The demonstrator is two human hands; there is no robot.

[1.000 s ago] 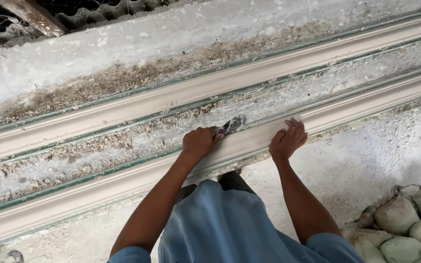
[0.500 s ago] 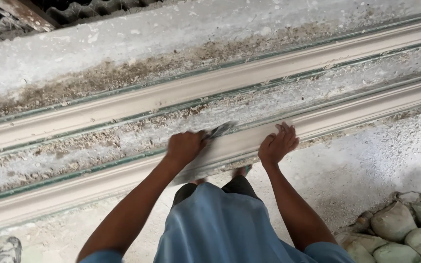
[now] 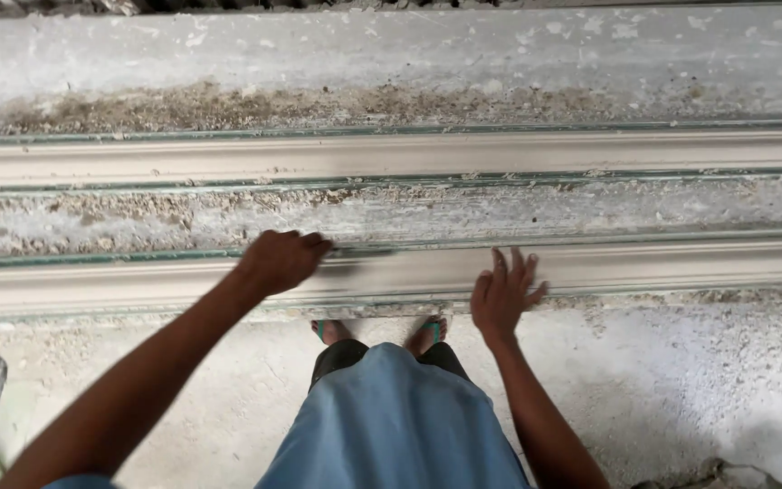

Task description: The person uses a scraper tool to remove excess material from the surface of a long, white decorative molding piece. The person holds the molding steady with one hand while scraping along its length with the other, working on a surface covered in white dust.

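A long, pale grey plaster moulding strip [image 3: 662,263] lies on the rough, crumb-strewn bench [image 3: 409,213], its long axis running left to right across the view, directly in front of the person and just above their sandalled feet [image 3: 382,330]. The left hand [image 3: 280,260] is curled closed on the strip's upper edge, gripping a thin flat blade-like tool [image 3: 355,254] that points rightward along the strip; the tool is blurred. The right hand [image 3: 502,294] rests open with fingers spread flat on the strip's front face, near the left hand and to its right.
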